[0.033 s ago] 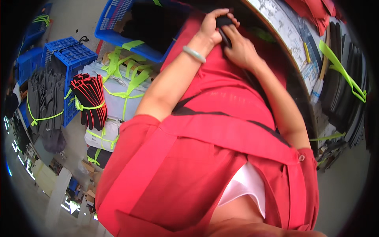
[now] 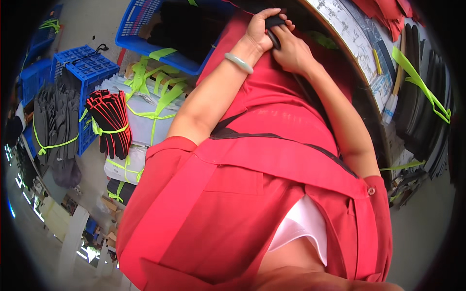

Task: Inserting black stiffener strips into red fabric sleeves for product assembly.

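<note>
Both of my hands meet over my lap, in front of the red apron (image 2: 272, 121). A small black piece (image 2: 275, 22), perhaps folded cloth, is between them; its exact kind cannot be made out. My left hand (image 2: 260, 33), with a pale bangle (image 2: 239, 63) at its wrist, has its fingers closed round the piece. From the other side my right hand (image 2: 291, 52) presses its bent fingers on the same piece, touching the left fingertips. Part of the piece hangs down between the hands, and its rest is hidden.
A blue crate (image 2: 127, 36) with black pieces stands at my far left. Nearby are black-and-red bundles (image 2: 110, 123), grey bundles (image 2: 56, 114) and white stacks (image 2: 153, 109) tied with neon strips. A table edge (image 2: 361, 56) curves along my right, with dark strips (image 2: 420, 92) beyond.
My right hand has shifted slightly up and left, closer to my left hand. Both hands keep hold of the black piece.
</note>
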`<state>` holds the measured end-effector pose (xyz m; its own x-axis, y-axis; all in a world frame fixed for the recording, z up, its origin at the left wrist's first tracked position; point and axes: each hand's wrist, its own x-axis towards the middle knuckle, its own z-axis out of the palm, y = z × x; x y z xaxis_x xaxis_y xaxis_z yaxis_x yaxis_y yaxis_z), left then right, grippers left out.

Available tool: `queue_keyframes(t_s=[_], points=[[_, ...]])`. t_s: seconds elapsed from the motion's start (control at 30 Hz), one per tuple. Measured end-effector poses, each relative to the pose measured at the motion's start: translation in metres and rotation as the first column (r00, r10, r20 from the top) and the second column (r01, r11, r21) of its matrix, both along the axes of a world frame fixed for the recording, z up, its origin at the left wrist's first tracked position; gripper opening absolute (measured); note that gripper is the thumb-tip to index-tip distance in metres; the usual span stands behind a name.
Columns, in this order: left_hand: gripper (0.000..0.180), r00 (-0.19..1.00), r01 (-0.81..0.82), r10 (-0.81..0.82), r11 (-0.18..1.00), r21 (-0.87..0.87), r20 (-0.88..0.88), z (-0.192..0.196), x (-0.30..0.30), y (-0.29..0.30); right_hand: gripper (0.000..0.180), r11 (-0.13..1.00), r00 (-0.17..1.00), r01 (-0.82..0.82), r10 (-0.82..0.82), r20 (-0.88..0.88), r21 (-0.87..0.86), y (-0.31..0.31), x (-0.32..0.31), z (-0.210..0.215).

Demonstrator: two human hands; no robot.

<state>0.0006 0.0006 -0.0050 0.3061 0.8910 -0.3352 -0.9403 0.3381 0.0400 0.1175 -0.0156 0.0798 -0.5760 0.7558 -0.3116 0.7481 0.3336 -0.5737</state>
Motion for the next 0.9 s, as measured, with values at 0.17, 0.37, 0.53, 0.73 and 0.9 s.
queue_keyframes(t_s=[0.17, 0.37, 0.53, 0.73, 0.9], points=[[0.042, 0.999, 0.02, -0.02, 1.0, -0.002, -0.028, 0.003, -0.006, -0.002, 0.04, 0.999, 0.998, 0.0, -0.002, 0.057, 0.033, 0.005, 0.003, -0.012], [0.018, 0.989, -0.046, 0.068, 0.986, -0.162, 0.134, -0.008, -0.002, 0.01, 0.027, 1.0, 0.997, 0.002, -0.002, 0.083, -0.005, 0.022, -0.008, -0.021], [0.02, 0.998, -0.051, 0.054, 0.997, -0.059, 0.041, 0.007, -0.009, -0.004, 0.062, 0.999, 0.992, -0.042, 0.044, -0.117, 0.018, -0.024, 0.012, 0.01], [0.027, 0.999, -0.014, 0.016, 0.998, -0.068, 0.034, 0.001, 0.004, -0.005, 0.062, 0.993, 0.972, -0.025, 0.052, 0.229, -0.119, 0.016, -0.009, -0.01], [0.029, 1.0, -0.021, 0.02, 0.992, -0.128, -0.012, 0.018, 0.004, -0.009, 0.044, 0.996, 1.0, 0.028, -0.028, -0.002, 0.089, -0.015, 0.018, -0.01]])
